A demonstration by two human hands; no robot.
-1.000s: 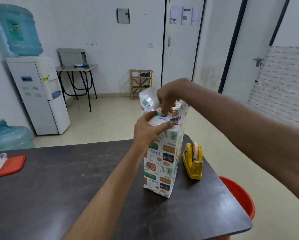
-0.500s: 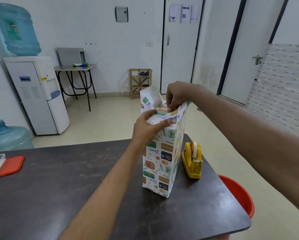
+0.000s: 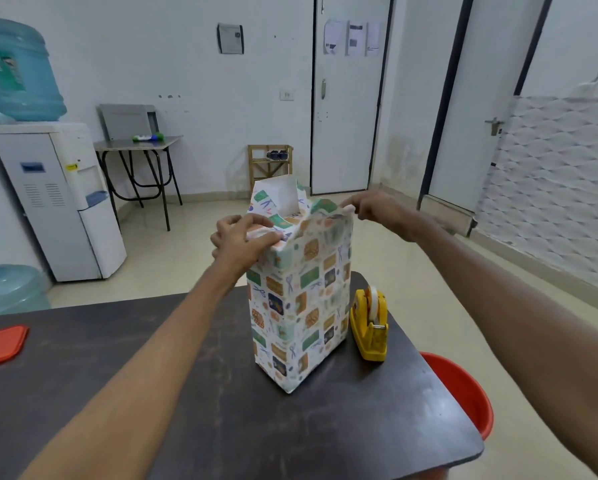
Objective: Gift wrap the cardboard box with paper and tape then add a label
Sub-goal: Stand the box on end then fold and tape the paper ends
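Observation:
The box [image 3: 299, 317] stands upright on the dark table [image 3: 221, 427], covered in patterned gift paper [image 3: 311, 271] whose top flaps stand open and unfolded. My left hand [image 3: 242, 237] presses the near-left paper fold down at the box's top edge, fingers curled over it. My right hand [image 3: 377, 211] pinches the upper right corner of the paper and holds it up. A white inner flap [image 3: 283, 194] sticks up at the back. A yellow tape dispenser [image 3: 370, 325] sits just right of the box. No label is in sight.
An orange lid [image 3: 1, 344] lies at the table's left edge. A red bucket [image 3: 464, 393] stands on the floor off the table's right corner. A water dispenser [image 3: 58, 199] and spare bottle [image 3: 6, 289] are at the left.
My right hand came out of the middle of the box top and moved right, pulling the paper's right corner outward. My left hand stays on the left fold.

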